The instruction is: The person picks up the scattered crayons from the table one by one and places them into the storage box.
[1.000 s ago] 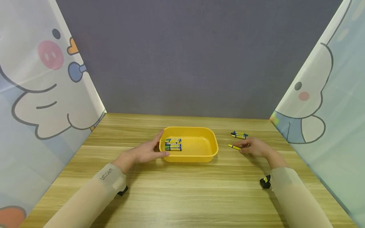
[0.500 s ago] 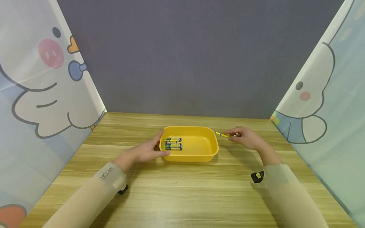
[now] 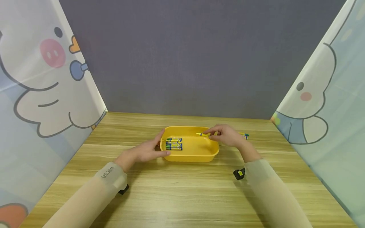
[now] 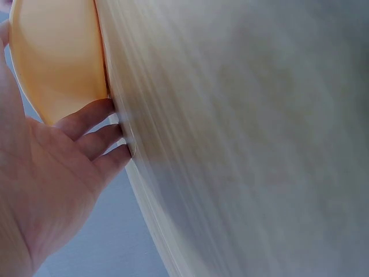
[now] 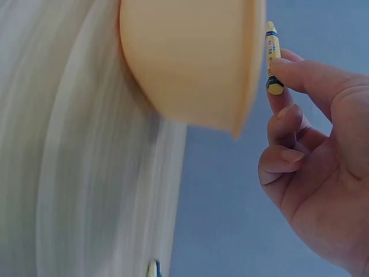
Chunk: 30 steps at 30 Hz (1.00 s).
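Note:
A yellow plastic basket (image 3: 188, 159) stands on the table, with several crayons (image 3: 174, 144) lying in a row at its left end. My left hand (image 3: 146, 151) holds that end: the thumb lies at the front rim and the fingers bend along the outer wall, as the left wrist view shows. Over the basket's right part, my right hand (image 3: 226, 136) pinches a yellow crayon (image 3: 201, 134) between thumb and forefinger. In the right wrist view this crayon (image 5: 273, 55) is level with the rim, its tip pointing away from the palm.
More crayons (image 3: 244, 135) lie on the wooden table (image 3: 182, 193) to the right of the basket, partly hidden behind my right hand. A grey panel (image 3: 182, 63) rises at the table's back, and cartoon-printed sheets (image 3: 48, 95) flank both sides.
My right hand has lifted the yellow crayon off the table and carried it left over the basket's right part. My left hand has stayed at the basket's left end.

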Motion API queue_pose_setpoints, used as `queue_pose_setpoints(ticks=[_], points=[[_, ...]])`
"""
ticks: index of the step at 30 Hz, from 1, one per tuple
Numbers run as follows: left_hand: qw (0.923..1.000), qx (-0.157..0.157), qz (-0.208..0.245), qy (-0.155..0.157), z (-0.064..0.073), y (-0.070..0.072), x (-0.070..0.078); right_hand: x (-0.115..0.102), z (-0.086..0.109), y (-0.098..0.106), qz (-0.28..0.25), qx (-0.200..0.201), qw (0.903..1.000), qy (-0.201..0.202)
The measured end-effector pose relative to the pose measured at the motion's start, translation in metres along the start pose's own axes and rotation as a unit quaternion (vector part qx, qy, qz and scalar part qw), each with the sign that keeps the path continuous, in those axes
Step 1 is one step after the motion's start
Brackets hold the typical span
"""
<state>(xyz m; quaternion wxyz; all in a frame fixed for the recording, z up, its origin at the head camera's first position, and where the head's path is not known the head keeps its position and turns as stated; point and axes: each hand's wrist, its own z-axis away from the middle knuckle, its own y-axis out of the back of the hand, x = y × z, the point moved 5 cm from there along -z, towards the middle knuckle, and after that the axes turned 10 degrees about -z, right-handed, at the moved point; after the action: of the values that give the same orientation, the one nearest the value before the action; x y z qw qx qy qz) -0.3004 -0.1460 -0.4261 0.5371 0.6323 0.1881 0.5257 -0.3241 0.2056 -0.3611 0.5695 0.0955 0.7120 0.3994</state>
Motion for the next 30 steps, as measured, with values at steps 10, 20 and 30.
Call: queue_pose_setpoints(ticks=[10, 20, 30], points=[[1.0, -0.001, -0.009, 0.003, -0.001, 0.0, 0.0, -0.022, -0.026, -0.055, 0.0, -0.058, 0.9976, 0.039], [0.9999, -0.001, -0.012, 0.003, -0.002, 0.0, -0.001, -0.034, -0.046, -0.097, -0.001, -0.064, 0.9973, 0.036], [0.9999, -0.002, 0.013, -0.008, -0.001, -0.001, -0.002, -0.04, -0.056, -0.127, -0.03, -0.1, 0.9932, 0.051]])
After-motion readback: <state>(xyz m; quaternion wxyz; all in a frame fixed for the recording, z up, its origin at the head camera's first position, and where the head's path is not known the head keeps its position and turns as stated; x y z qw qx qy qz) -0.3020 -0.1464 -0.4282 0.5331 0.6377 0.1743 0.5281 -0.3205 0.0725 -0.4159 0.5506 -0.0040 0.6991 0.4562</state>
